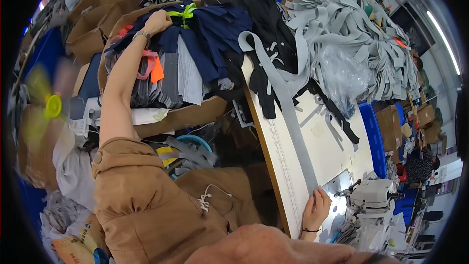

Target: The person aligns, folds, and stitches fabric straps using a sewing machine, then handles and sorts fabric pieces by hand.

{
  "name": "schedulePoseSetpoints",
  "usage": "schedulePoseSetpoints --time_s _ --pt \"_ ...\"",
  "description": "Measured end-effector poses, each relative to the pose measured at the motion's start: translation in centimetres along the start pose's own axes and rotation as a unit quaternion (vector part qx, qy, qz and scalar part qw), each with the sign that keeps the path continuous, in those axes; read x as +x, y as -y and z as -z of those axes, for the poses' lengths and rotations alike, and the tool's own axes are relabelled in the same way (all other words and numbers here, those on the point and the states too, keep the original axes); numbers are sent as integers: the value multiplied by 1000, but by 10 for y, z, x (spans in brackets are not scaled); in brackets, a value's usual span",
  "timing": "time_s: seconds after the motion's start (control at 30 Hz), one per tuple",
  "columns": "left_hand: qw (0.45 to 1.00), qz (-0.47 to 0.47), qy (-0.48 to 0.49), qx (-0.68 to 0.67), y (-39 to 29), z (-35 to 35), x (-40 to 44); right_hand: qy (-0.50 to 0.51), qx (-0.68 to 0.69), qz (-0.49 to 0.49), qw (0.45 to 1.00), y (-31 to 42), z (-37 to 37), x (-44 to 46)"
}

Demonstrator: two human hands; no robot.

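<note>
My left hand [157,22], with a watch on the wrist, is closed at the end of a yellow-green tie [183,14]. The tie is knotted round navy fabric pieces [215,29] piled over a cardboard box. Beneath them are grey fabric stacks [170,76] and an orange tag [157,71]. My right hand [317,209], wearing a dark band, lies with its fingers flat and slightly apart at the near end of a long grey strip [293,127]. This strip runs across the white table [327,151] from a loop over black fabric [266,24].
A sewing machine [369,195] stands beyond my right hand. Grey strips [351,29] and a clear plastic bag [342,71] are heaped behind the table, near a blue bin [372,137]. A blurred yellow fan [53,106] is at left. Another person [421,166] sits far right.
</note>
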State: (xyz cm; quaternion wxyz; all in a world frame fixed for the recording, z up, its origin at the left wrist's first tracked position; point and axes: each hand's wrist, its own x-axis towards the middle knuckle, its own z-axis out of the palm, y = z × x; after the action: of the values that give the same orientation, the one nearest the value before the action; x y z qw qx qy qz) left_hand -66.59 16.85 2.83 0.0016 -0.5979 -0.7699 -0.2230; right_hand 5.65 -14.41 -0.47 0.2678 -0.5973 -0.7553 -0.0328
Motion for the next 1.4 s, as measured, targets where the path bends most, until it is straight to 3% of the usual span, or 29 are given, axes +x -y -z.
schedulePoseSetpoints --time_s 0.27,0.37,0.47,0.57,0.67,0.77,0.87,1.1,1.3,1.4 --pt "972 -97 0 -215 19 4 -10 2 0 -12 1000 -2 -2 -3" --pt "919 23 6 -393 17 15 -15 -1 -1 -2 1000 -3 -3 -3" --pt "929 106 47 -351 19 27 -18 -4 4 -3 1000 -1 -1 -2" --pt "969 -66 79 -227 26 23 -16 -6 7 -2 1000 -2 -2 -2" --pt "993 -80 68 -52 -1 51 -41 -7 10 -5 1000 -2 -2 -3" --pt "990 -64 89 -83 19 62 -36 -5 11 -11 1000 -2 -4 -4" --pt "981 9 148 -124 32 78 -40 -2 8 -9 1000 -2 -3 -3" --pt "997 -35 60 40 43 98 -74 -4 19 -14 1000 -4 -4 -5" --pt "994 -9 5 -110 46 104 -80 -1 7 10 1000 -3 -2 -3" --pt "995 26 -29 93 21 114 -86 -3 13 2 1000 -4 -3 -5"
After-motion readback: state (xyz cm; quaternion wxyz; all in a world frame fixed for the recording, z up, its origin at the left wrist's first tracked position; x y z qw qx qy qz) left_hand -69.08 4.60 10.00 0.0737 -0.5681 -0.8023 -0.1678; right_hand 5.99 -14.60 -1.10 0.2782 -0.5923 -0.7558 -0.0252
